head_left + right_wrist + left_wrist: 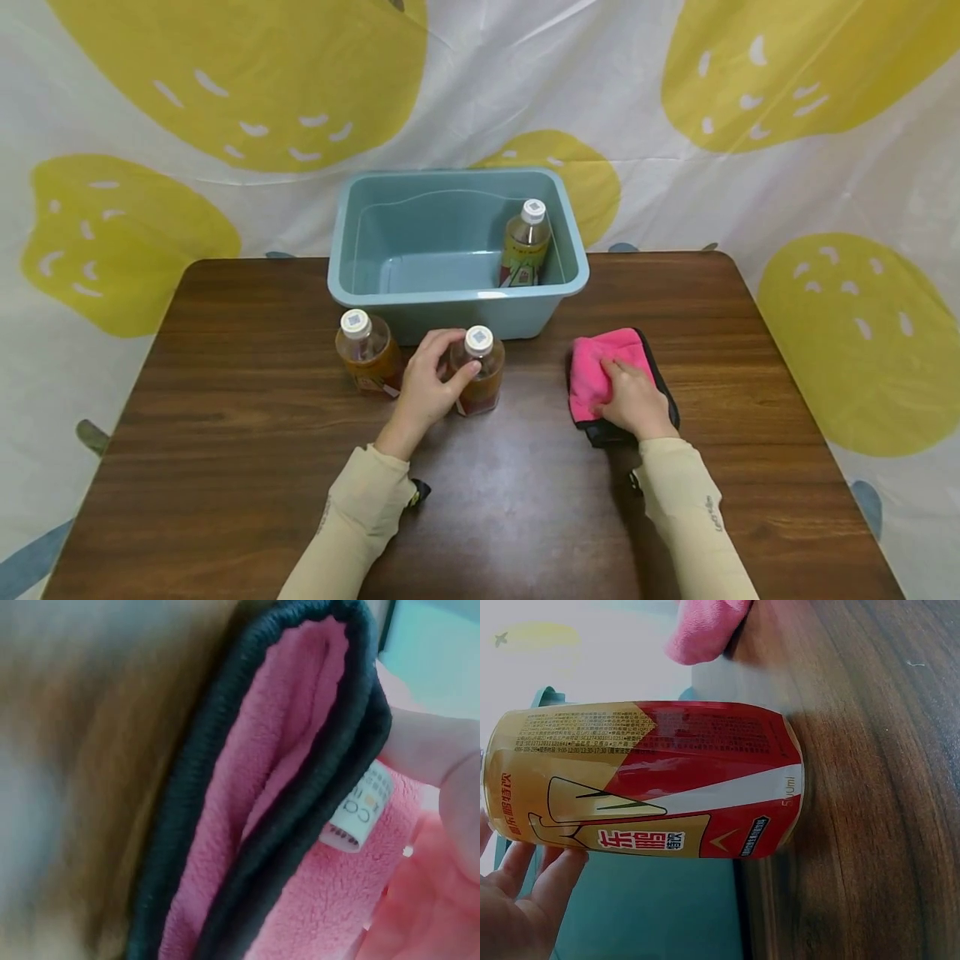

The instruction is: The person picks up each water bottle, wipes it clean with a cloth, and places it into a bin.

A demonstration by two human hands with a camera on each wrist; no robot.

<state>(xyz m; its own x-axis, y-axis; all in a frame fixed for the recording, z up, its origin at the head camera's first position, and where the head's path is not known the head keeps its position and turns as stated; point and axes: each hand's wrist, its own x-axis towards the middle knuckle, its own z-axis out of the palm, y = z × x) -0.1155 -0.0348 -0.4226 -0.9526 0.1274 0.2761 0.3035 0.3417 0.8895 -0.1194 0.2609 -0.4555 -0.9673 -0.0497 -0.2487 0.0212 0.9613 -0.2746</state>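
My left hand (429, 383) has its thumb and fingers round the upper part of a drink bottle (480, 379) with a white cap, which stands upright on the table in front of the bin. In the left wrist view the same bottle shows a gold and red label (667, 780), with the fingertips (555, 881) against its upper end. Over on the right, my right hand (636, 398) grips a folded pink cloth (592, 375) with black edging. Close up in the right wrist view, the cloth (337, 892) shows a white tag, and the thumb lies against it.
A light blue plastic bin (457, 302) stands at the back of the wooden table (225, 433). Inside it, at the right, is an upright bottle (525, 250) with a green-yellow label. Another white-capped bottle (371, 358) stands left of my left hand, close to the bin's front.
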